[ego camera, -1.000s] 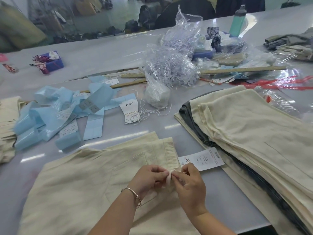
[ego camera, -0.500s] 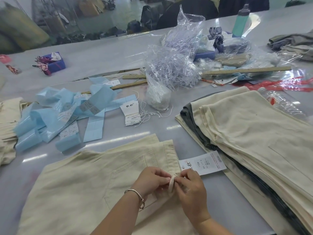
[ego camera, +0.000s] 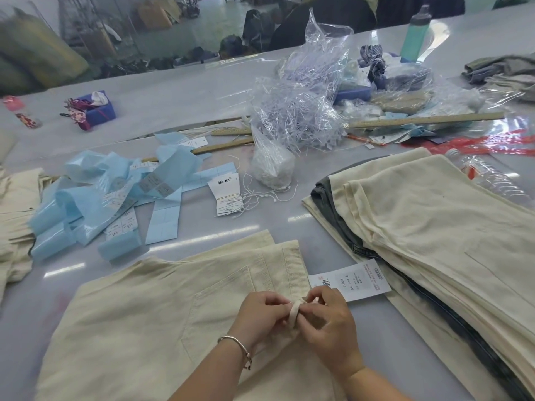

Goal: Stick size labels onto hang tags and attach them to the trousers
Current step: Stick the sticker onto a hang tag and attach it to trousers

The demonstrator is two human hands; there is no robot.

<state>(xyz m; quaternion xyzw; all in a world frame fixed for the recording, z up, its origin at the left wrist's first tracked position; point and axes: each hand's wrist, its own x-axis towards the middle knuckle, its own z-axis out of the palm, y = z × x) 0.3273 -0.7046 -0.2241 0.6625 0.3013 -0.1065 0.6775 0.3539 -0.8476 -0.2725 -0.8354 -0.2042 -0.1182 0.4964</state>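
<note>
Cream trousers (ego camera: pixel 162 319) spread flat on the grey table (ego camera: pixel 179 91), waistband toward the stack of folded trousers (ego camera: pixel 434 227) at the right. Best kept flat and unshifted while the tag goes on. Hang tag (ego camera: pixel 351 280) lying just beyond the waistband edge, printed face up, its near end under the fingers. Belt loop (ego camera: pixel 293 312) raised off the waistband and pinched from both sides: left hand (ego camera: pixel 262 315) curled onto it from the left, right hand (ego camera: pixel 330 328) gripping it from the right, fingertips meeting at the loop. Tag string too fine to make out here. Probably threading the string through the loop; worth holding the loop open and upright, drawing the string fully through, then snugging it without puckering the cloth. Spare tags with strings (ego camera: pixel 228 195) near, beyond the trousers.
</note>
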